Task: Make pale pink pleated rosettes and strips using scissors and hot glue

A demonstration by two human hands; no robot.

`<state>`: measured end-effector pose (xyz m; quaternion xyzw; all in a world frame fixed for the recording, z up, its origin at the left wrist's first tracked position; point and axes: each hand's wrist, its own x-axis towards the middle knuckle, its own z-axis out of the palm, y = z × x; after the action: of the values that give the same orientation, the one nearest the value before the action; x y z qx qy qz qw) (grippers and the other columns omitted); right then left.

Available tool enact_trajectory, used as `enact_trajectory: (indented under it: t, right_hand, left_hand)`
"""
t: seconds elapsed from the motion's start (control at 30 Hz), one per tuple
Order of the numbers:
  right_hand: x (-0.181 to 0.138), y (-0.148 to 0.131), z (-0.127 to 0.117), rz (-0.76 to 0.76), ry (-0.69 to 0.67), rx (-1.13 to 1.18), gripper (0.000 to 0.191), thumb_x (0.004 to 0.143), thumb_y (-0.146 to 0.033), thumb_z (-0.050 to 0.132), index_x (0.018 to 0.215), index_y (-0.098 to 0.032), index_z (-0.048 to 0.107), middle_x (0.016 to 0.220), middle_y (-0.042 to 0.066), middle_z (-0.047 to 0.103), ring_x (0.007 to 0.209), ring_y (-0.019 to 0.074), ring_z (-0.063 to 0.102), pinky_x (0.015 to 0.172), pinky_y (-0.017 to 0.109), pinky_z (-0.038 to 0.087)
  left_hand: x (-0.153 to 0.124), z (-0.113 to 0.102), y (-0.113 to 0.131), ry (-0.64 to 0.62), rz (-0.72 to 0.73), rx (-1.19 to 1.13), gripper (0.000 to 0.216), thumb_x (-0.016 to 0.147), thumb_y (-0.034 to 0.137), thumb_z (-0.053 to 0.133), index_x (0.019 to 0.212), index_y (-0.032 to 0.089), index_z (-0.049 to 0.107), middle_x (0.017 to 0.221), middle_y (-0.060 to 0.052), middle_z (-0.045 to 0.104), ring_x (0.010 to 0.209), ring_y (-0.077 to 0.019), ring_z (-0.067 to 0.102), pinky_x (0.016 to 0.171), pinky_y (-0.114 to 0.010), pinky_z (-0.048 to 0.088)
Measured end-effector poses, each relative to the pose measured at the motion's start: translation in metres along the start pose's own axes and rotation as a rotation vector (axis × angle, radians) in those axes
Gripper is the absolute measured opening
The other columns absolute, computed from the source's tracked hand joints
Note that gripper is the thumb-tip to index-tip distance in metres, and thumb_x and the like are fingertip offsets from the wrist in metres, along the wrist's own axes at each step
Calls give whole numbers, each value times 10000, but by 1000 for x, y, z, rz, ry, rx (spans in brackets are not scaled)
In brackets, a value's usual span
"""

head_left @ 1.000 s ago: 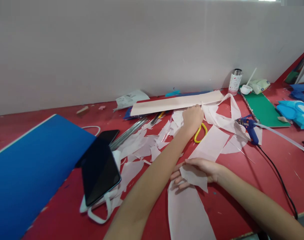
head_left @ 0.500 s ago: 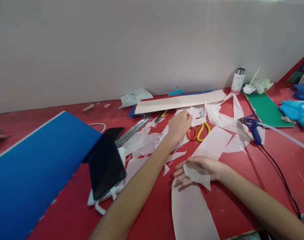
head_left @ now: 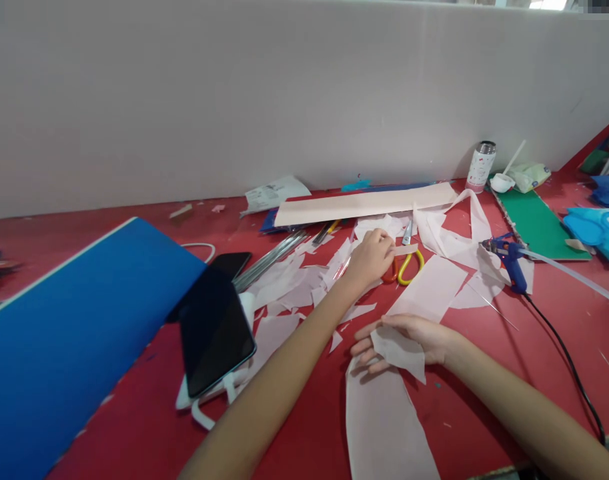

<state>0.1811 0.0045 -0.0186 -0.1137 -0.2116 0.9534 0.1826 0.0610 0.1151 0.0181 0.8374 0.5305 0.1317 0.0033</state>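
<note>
My left hand [head_left: 373, 258] is closed in a pinch on a small pale pink paper strip [head_left: 407, 250], just over the handles of a pair of scissors [head_left: 411, 268]. The scissors lie with one orange and one yellow handle toward me. Palm up, my right hand [head_left: 429, 337] carries a torn pale paper scrap [head_left: 398, 350] across its palm, fingers stretched to the left and thumb along the upper edge. Beneath it a long pink paper strip [head_left: 387, 420] runs to the front edge, and another pink piece [head_left: 429, 287] lies just behind.
A blue glue gun [head_left: 511, 263] with a long glue stick and black cord lies at right. Paper offcuts [head_left: 289, 287] spread left of centre. A phone [head_left: 217, 340] and blue board [head_left: 89, 333] are at left. A bottle [head_left: 481, 167] and green board [head_left: 539, 223] stand behind.
My left hand has shifted slightly down and right, and the small strip in it now points right, lower over the scissors. My right hand keeps its pose. The view has tilted a little.
</note>
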Motion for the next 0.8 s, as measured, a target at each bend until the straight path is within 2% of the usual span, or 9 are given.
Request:
enact_trajectory:
  t: [0.17, 0.37, 0.43, 0.53, 0.63, 0.8]
  right_hand:
    - [0, 1, 0, -2, -7, -2, 371, 863, -372, 432, 1019, -82, 603, 933, 132, 659, 895, 228, 626, 925, 445, 383]
    - [-3, -1, 2, -17, 6, -26, 366, 834, -369, 481, 1028, -85, 604, 950, 130, 659, 926, 254, 626, 910, 448, 399]
    - [-4, -1, 2, -21, 11, -29, 371, 833, -367, 486, 1038, -81, 603, 962, 130, 660, 924, 250, 626, 906, 441, 407]
    - [-4, 0, 2, -10, 27, -30, 368, 841, -372, 477, 1029, -81, 603, 968, 136, 660, 924, 246, 625, 915, 444, 403]
    - [-4, 1, 2, -9, 38, -25, 360, 849, -371, 468, 1026, -86, 600, 982, 138, 654, 924, 244, 625, 929, 462, 388]
    - [-4, 1, 2, -17, 51, -23, 355, 864, -361, 449, 1018, -81, 604, 999, 150, 652, 901, 231, 629, 924, 466, 390]
  left_hand:
    - [-23, -1, -2, 20, 162, 28, 188, 859, 194, 428, 910, 160, 606, 1074, -101, 563, 990, -219, 499, 860, -353, 432]
    - [-45, -10, -17, 57, 190, 134, 222, 877, 218, 398, 811, 160, 601, 853, -85, 623, 852, -208, 541, 775, -323, 422]
    - [-51, -15, -24, 69, 118, 156, 248, 876, 238, 390, 754, 177, 597, 787, -65, 633, 814, -194, 552, 738, -300, 414]
    - [-55, -25, -32, 62, -78, 185, 281, 861, 291, 394, 691, 197, 597, 743, -49, 645, 785, -186, 576, 660, -280, 395]
    - [-54, -38, -36, 45, -286, 234, 342, 861, 349, 365, 677, 198, 612, 768, -54, 670, 771, -193, 598, 610, -277, 374]
    - [-51, -67, -41, 66, -530, 278, 419, 877, 383, 305, 721, 196, 646, 816, -87, 691, 791, -241, 618, 615, -297, 387]
